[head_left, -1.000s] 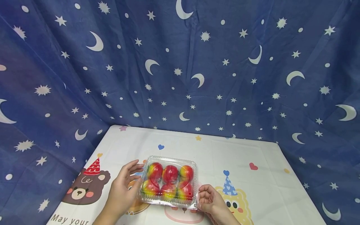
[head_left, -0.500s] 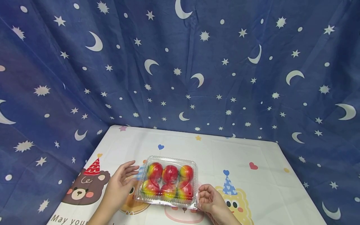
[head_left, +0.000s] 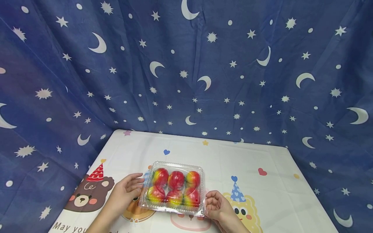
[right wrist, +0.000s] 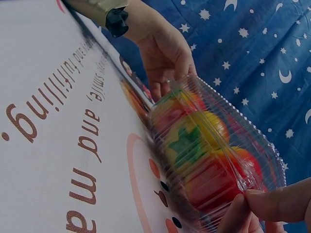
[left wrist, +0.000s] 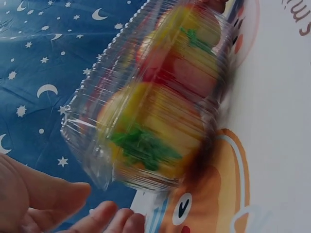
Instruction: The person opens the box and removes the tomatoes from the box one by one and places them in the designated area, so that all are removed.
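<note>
A clear plastic clamshell box (head_left: 178, 164) lies closed on the table in the head view, with several red and yellow fruits (head_left: 176, 180) inside in two rows. In the left wrist view, green leaves (left wrist: 145, 148) show on the fruit through the ribbed side. My right hand (head_left: 220, 210) is at the box's near right corner; the right wrist view shows its thumb (right wrist: 272, 200) and forefinger pinching the rim there. Beside the left side is my left hand (head_left: 125, 191), its fingers loosely bent and a small gap from the plastic, holding nothing.
The white tablecloth (head_left: 233, 155) carries printed cartoons, hearts and lettering. A printed bear (head_left: 87, 194) is at the left. Behind the table and along its left side hangs a dark blue curtain (head_left: 180, 97) with moons and stars.
My left hand has drawn back to the left, away from the box's left side. My right hand stays at the corner, and the box has not moved.
</note>
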A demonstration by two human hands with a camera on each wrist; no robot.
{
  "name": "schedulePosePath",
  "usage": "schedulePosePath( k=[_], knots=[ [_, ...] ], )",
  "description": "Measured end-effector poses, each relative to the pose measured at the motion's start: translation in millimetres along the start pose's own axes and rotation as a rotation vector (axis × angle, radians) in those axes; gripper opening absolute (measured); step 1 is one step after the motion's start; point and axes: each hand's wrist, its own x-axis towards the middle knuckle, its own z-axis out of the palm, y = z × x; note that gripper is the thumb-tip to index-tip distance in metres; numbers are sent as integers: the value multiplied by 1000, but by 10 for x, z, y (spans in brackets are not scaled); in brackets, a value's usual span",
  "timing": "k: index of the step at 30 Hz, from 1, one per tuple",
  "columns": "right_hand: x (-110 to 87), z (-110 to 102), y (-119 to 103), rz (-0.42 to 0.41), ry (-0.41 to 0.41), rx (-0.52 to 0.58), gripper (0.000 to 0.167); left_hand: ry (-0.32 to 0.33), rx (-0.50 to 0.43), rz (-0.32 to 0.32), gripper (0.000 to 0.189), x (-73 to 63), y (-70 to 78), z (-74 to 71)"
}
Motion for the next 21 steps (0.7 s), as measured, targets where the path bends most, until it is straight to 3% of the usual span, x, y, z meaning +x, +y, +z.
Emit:
schedulePosePath(
  k=[13,21],
  knots=[
    [-6,7,-7,-12,-20,1,55,-159,-105,-91,61,-16,-79,-65],
    [-4,7,3,-14,-17,13,55,-228,-149,-95,63,-17,-103,-93]
  ],
)
